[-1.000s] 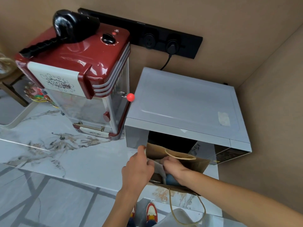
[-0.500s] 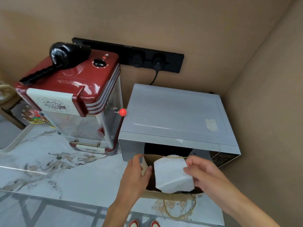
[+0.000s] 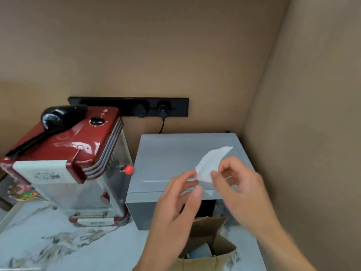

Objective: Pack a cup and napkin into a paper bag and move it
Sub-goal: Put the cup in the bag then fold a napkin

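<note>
Raised since half a second ago: the white napkin (image 3: 210, 165), formerly held at the mouth of the paper bag (image 3: 207, 243), now sits up in front of the grey microwave (image 3: 175, 153), well above the bag; both hands have come up with it. Left hand (image 3: 175, 208): fingers curled, thumb and forefinger tips meeting the napkin's lower left corner, though blur makes the firmness of that pinch uncertain. Right hand (image 3: 240, 184): thumb and forefinger closed on the napkin's lower right edge, other fingers loosely spread. Napkin: folded, tilted, its upper corner pointing up and right over the microwave top. Paper bag: brown, upright, mouth open, standing on the desk (image 3: 58, 241) just before the microwave's dark door, partly hidden by the left wrist; one twisted paper handle shows at the near rim. Cup (image 3: 199, 253): a pale blue form inside the bag, only partly seen. Desk: white marble pattern with grey-brown veining. Red popcorn machine (image 3: 64, 157): to the left of the microwave, just beside it, glossy red top, clear sides, a small red knob on its right face. Black scoop (image 3: 52, 122): lying on the machine's top, handle running down-left. Black socket strip (image 3: 129, 106): fixed to the tan wall behind both appliances, one cord plugged in and dropping behind the microwave.
</note>
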The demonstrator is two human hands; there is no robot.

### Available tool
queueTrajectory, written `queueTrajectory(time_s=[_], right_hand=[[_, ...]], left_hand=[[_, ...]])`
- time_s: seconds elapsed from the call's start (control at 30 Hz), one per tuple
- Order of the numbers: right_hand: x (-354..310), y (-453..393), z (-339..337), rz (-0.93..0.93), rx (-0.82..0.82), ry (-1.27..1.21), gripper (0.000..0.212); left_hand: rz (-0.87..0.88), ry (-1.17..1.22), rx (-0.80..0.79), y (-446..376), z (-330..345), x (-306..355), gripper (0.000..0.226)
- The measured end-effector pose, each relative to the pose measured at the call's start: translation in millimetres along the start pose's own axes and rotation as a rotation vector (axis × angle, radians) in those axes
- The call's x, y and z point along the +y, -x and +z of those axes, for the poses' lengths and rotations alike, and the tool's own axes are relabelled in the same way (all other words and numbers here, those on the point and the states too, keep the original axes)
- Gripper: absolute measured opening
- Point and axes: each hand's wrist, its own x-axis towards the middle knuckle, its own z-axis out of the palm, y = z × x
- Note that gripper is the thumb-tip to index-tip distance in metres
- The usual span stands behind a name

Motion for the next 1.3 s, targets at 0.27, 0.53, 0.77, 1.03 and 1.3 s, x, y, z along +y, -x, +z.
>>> queueTrajectory(time_s=[0.27, 0.53, 0.77, 1.03, 1.3], right_hand=[[-12, 4, 17, -0.211, -0.189, 0.123, 0.019], [13, -9, 0, 0.087, -0.053, -0.147, 0.009], [33, -16, 2, 0.476, -0.366, -0.592, 0.024], [38, -17, 7, 0.398, -0.281, -0.496, 0.018], [46, -19, 3, 0.38, -0.27, -0.53, 0.015]], left_hand=[[-0.182, 0.604, 0.049, -12, 11, 4, 0.053], [-0.376, 0.586, 0.117, -20, -3, -3, 0.025], [-0.415, 0.528, 0.027, -27, -4, -9, 0.025], [-0.431, 0.429, -0.014, -36, -10, -16, 0.035], [-0.414, 0.239, 0.048, -36, -15, -23, 0.039]])
